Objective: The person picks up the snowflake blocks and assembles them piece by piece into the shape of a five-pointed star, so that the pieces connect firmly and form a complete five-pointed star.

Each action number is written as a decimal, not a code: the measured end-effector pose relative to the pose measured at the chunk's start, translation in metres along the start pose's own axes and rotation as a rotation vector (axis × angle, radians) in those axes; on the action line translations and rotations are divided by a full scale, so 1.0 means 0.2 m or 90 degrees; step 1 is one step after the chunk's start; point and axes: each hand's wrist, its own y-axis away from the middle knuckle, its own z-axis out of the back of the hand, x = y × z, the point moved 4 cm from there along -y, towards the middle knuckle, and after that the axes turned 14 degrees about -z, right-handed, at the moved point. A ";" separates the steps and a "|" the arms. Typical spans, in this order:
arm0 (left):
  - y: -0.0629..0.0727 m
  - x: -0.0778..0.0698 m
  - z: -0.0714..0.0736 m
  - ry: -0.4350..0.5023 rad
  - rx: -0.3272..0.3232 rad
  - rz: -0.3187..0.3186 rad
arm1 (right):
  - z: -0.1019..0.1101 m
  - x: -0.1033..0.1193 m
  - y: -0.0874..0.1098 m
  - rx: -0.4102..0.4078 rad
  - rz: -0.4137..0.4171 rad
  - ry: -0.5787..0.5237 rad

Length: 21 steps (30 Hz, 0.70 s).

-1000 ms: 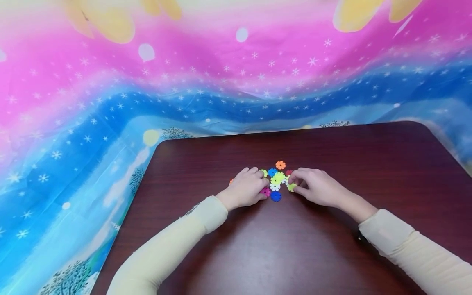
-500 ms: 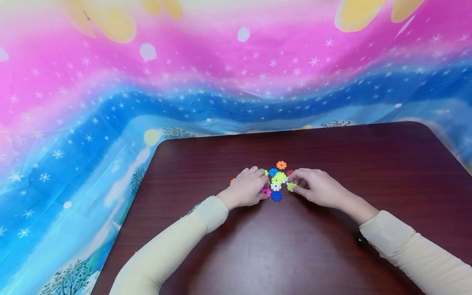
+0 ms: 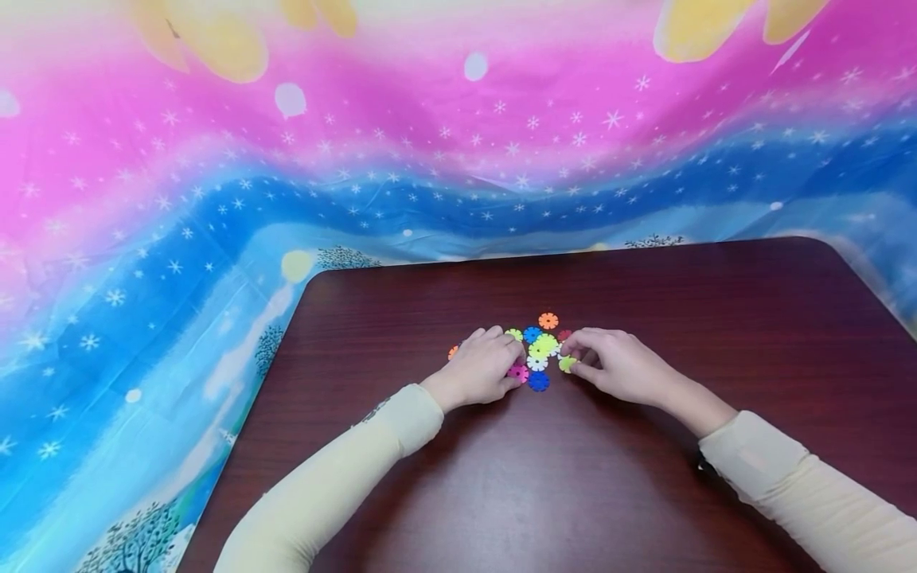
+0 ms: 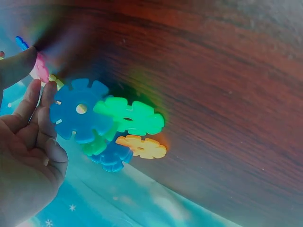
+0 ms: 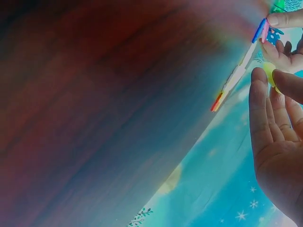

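Notched plastic snowflake discs form a colourful cluster on the table. At its near left, my left hand (image 3: pixel 478 368) pinches a pink disc (image 3: pixel 519 373) between thumb and fingers. A yellow-green disc (image 3: pixel 567 364) is pinched by thumb and forefinger of my right hand (image 3: pixel 618 364), at the cluster's right side. Between the hands lie a dark blue disc (image 3: pixel 539 382), a white disc (image 3: pixel 537 363) and a yellow disc (image 3: pixel 546 344). The left wrist view shows a blue disc (image 4: pixel 71 124), a green disc (image 4: pixel 149 122) and an orange disc (image 4: pixel 147 148) beside the left hand, partly hidden from the head.
Another orange disc (image 3: pixel 548 321) is at the cluster's far edge, with a lighter blue disc (image 3: pixel 532 334) nearer. A red disc (image 3: pixel 565 335) shows behind the right fingers. The dark wooden table (image 3: pixel 501 485) extends around; a printed curtain (image 3: pixel 401 143) hangs behind it.
Both hands keep nearly the same place and grip. The whole head view shifts slightly, and a little more of the yellow-green disc behind the left fingers shows.
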 end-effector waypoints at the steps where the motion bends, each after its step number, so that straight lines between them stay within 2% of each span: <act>1: 0.00 0.00 0.00 0.007 -0.002 0.001 | 0.00 0.00 0.00 0.000 0.000 -0.001; 9: 0.00 0.02 0.00 0.096 -0.039 0.009 | 0.00 0.00 0.00 -0.002 0.002 -0.004; 14: 0.02 0.04 0.01 0.185 -0.102 0.018 | 0.01 0.00 0.01 -0.014 0.006 -0.006; 21: 0.04 0.03 0.09 0.348 -0.185 0.060 | 0.02 0.02 0.02 -0.062 0.038 -0.026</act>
